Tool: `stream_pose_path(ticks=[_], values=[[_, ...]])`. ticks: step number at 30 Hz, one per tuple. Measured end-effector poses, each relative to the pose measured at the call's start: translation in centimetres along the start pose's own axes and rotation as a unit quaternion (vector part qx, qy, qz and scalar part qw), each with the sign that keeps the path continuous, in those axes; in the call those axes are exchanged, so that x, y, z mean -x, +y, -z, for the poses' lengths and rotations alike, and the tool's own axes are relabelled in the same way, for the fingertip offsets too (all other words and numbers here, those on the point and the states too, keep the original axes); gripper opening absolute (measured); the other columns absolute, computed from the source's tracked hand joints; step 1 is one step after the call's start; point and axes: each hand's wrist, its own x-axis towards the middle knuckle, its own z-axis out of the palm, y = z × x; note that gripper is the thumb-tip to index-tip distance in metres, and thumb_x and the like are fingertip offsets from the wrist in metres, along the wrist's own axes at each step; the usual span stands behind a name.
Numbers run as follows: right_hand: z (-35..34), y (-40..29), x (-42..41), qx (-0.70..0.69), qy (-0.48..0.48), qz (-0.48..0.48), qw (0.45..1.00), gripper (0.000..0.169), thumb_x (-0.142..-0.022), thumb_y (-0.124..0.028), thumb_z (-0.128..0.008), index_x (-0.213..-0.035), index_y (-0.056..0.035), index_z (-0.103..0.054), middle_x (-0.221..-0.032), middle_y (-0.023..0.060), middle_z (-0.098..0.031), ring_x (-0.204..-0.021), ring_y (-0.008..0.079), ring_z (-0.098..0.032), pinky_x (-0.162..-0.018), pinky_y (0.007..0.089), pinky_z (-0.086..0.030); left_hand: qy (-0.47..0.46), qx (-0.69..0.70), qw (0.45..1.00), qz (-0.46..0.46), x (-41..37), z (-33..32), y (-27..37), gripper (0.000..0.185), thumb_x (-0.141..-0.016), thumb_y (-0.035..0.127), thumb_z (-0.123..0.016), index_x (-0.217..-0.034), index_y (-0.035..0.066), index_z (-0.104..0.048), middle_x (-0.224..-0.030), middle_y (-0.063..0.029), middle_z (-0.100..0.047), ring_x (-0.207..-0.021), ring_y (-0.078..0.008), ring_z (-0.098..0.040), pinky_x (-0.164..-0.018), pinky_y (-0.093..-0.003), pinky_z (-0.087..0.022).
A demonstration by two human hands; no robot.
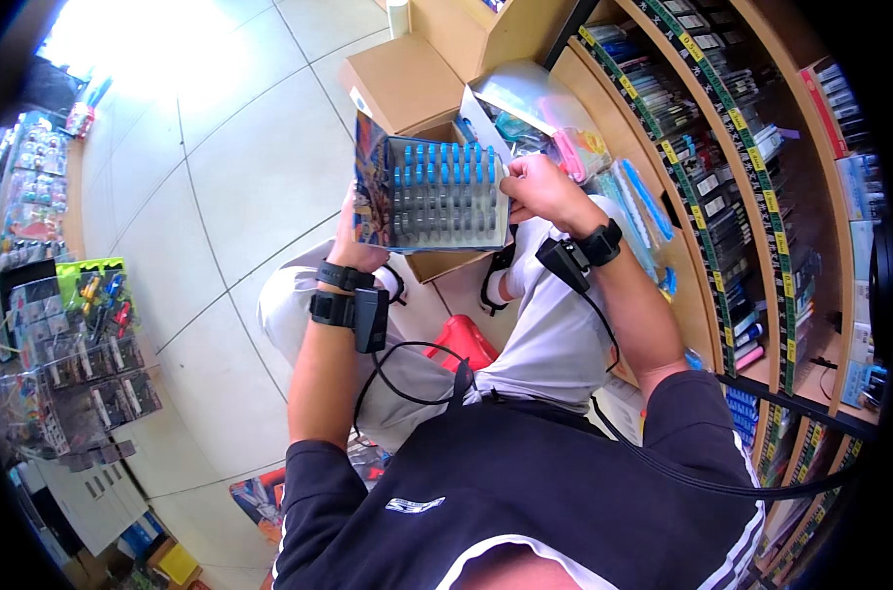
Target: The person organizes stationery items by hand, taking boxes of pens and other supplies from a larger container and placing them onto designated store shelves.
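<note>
An open display box [373,184] with a printed side is held up before me, over a cardboard carton [446,265]. Rows of small items with blue parts [446,164] and clear parts stand inside it; what they are I cannot tell. My left hand [358,240] grips the box at its left side, with the fingers partly hidden behind it. At the box's upper right edge, my right hand [541,190] has its thumb and fingers pinched on the rim. Both wrists wear black straps with small devices and cables.
Shelves of pens [712,184] curve along the right. A closed cardboard box [409,81] and a white box of plastic-wrapped goods [483,118] stand ahead. Packaged goods hang on a rack [85,346] at the left. A red plastic object [465,343] lies between my legs on the tiled floor [218,184].
</note>
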Motion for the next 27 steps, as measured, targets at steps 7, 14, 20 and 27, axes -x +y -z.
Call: stream_pose_path(ticks=[7,14,20,27], values=[[-0.2,-3.6,1.1,-0.065,-0.041,-0.008,0.997,0.016,-0.088,-0.016,-0.059,-0.083,-0.0010,-0.062,-0.076,0.0038,-0.063,-0.065,0.0123,-0.065,-0.062,0.0264,-0.058,-0.097,0.124,0.977,-0.144,1.7,-0.1,-2.9,0.067,-0.097,0.058,-0.034,-0.145,0.012,-0.039,-0.144,-0.0095,-0.047,-0.131,-0.0296,-0.046,-0.112,-0.0503,-0.033],[-0.4,-6.9,0.2,-0.143,-0.061,0.009,0.988,0.014,-0.089,-0.019,-0.059,-0.086,-0.0049,-0.061,-0.082,0.0053,-0.066,-0.069,0.0126,-0.067,-0.067,0.0272,-0.058,-0.085,0.051,0.960,-0.262,1.0,-3.7,-1.5,0.120,-0.063,0.077,-0.071,-0.153,0.012,-0.025,-0.154,-0.0050,-0.035,-0.138,-0.0283,-0.036,-0.112,-0.0517,-0.032],[-2.9,-8.2,-0.2,-0.224,-0.095,0.009,0.970,0.024,-0.091,-0.026,-0.062,-0.097,-0.0038,-0.057,-0.089,0.0081,-0.067,-0.077,0.0161,-0.069,-0.072,0.0295,-0.059,-0.103,0.032,0.932,-0.346,-0.7,-3.3,-0.6,0.108,-0.070,0.073,-0.069,-0.151,0.014,-0.029,-0.154,-0.0059,-0.036,-0.138,-0.0297,-0.037,-0.114,-0.0532,-0.029],[-4.1,-6.3,-0.8,-0.299,-0.116,-0.014,0.947,0.029,-0.093,-0.024,-0.060,-0.111,-0.0030,-0.053,-0.097,0.0107,-0.067,-0.081,0.0185,-0.070,-0.075,0.0307,-0.059,-0.220,0.223,0.888,-0.336,-2.3,-3.7,-0.3,0.097,-0.081,0.083,-0.041,-0.153,0.018,-0.027,-0.154,-0.0078,-0.034,-0.138,-0.0325,-0.037,-0.115,-0.0533,-0.028]])
